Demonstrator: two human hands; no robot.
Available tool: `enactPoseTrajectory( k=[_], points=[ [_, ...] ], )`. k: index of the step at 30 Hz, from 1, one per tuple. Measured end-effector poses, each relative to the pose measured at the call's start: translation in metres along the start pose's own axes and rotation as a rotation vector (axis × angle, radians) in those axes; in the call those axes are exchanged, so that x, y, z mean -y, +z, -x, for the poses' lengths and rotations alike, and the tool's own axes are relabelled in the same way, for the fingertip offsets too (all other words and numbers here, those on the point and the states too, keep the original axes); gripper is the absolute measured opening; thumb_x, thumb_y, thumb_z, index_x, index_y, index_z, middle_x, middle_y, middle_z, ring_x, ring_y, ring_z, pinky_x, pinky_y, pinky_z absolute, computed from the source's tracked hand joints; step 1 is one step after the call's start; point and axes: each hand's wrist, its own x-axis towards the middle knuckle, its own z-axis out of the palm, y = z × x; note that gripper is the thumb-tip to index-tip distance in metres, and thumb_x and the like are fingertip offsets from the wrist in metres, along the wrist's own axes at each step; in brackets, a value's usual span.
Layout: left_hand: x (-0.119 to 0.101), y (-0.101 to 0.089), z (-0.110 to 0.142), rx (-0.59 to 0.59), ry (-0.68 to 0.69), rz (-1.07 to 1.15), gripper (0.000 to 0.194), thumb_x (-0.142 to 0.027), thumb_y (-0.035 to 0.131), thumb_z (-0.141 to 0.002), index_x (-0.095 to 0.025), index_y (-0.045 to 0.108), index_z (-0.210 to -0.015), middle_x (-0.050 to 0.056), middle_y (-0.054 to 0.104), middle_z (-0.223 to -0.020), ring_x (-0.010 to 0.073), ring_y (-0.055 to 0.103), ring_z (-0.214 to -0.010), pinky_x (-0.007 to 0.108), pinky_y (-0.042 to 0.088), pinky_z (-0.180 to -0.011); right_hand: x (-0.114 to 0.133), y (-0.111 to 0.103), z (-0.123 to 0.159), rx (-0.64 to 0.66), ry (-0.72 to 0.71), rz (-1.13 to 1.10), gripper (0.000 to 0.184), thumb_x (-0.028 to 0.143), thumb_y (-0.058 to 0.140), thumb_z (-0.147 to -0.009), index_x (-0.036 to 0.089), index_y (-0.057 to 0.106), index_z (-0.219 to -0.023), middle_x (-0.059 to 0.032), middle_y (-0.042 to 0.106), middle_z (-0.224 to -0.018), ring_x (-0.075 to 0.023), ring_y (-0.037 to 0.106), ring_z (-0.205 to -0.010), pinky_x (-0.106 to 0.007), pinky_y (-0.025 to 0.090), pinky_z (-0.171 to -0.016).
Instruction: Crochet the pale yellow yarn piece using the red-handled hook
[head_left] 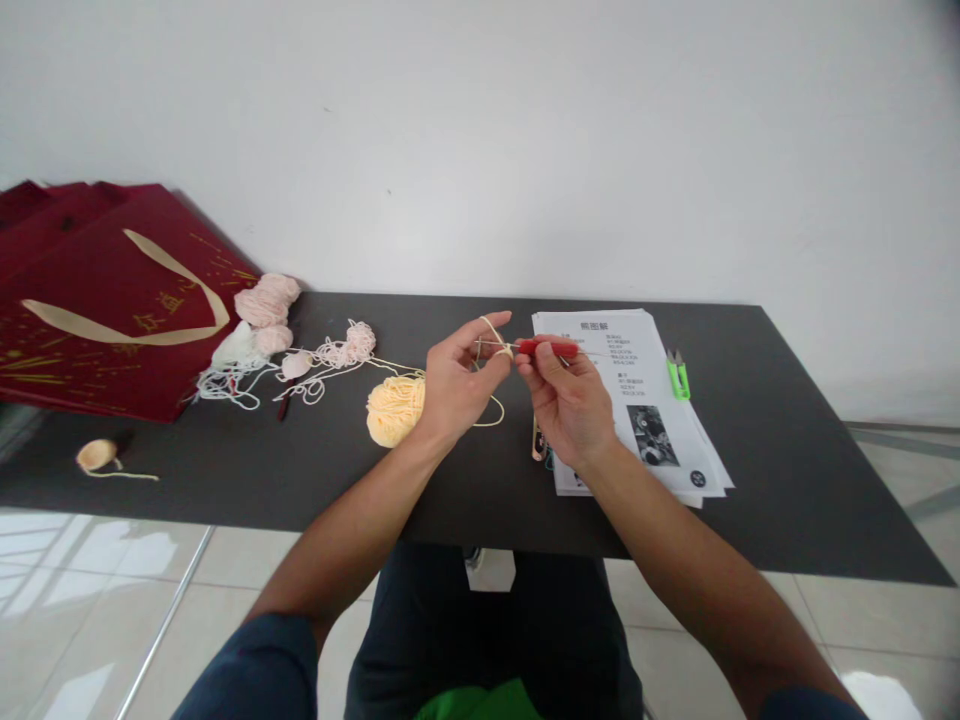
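A crochet hook (553,348) with a red handle is gripped in my right hand (571,405), its thin metal shaft pointing left. Pale yellow yarn (492,325) loops over the raised index finger of my left hand (459,378), whose thumb and other fingers are closed on the yarn near the hook's tip. The exact stitch between the fingertips is too small to make out. Just left of that hand, partly behind its wrist, lies a yellow yarn ball (395,410) on the dark table.
Dark red paper bags (112,300) lean at the left beside pink yarn (268,300) and tangled white yarn (234,365). A small yellow crocheted piece (97,455) lies at front left. On the right are printed sheets (637,400) and green thread snips (678,376).
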Motion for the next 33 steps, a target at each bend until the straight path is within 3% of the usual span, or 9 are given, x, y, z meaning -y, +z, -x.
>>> enactPoseTrajectory(
  k=[5, 14, 25, 33],
  points=[
    [-0.003, 0.005, -0.001, -0.035, 0.001, 0.020, 0.057, -0.013, 0.078, -0.070, -0.021, 0.075, -0.126, -0.004, 0.067, -0.080, 0.0070, 0.060, -0.068, 0.021, 0.050, -0.066, -0.001, 0.002, 0.001, 0.025, -0.009, 0.002, 0.017, 0.033, 0.090, -0.082, 0.025, 0.077, -0.091, 0.0031, 0.083, -0.091, -0.0072, 0.077, -0.079, -0.016, 0.067, -0.079],
    [-0.008, 0.005, 0.001, -0.046, 0.046, 0.005, 0.044, -0.012, 0.078, -0.072, -0.020, 0.077, -0.114, -0.005, 0.063, -0.074, 0.0059, 0.053, -0.061, 0.021, 0.042, -0.058, -0.001, -0.001, 0.000, 0.027, -0.070, 0.057, 0.017, 0.034, 0.087, -0.085, 0.024, 0.076, -0.093, 0.0026, 0.082, -0.093, -0.0075, 0.074, -0.076, -0.018, 0.064, -0.074],
    [-0.008, 0.003, 0.000, -0.060, 0.104, 0.004, 0.041, -0.010, 0.076, -0.072, -0.022, 0.077, -0.111, -0.005, 0.063, -0.072, 0.0071, 0.052, -0.061, 0.022, 0.041, -0.058, 0.005, -0.003, 0.001, 0.032, -0.392, 0.140, 0.016, 0.027, 0.089, -0.081, 0.026, 0.074, -0.088, 0.0031, 0.080, -0.089, -0.0090, 0.069, -0.069, -0.022, 0.057, -0.064],
    [-0.007, 0.002, -0.001, -0.072, 0.133, 0.017, 0.037, -0.011, 0.077, -0.074, -0.022, 0.077, -0.109, -0.005, 0.063, -0.071, 0.0075, 0.053, -0.061, 0.023, 0.043, -0.060, 0.005, -0.009, -0.001, 0.032, -0.489, 0.236, 0.014, 0.027, 0.085, -0.086, 0.027, 0.072, -0.092, 0.0023, 0.078, -0.092, -0.0101, 0.068, -0.069, -0.025, 0.055, -0.063]
  ],
)
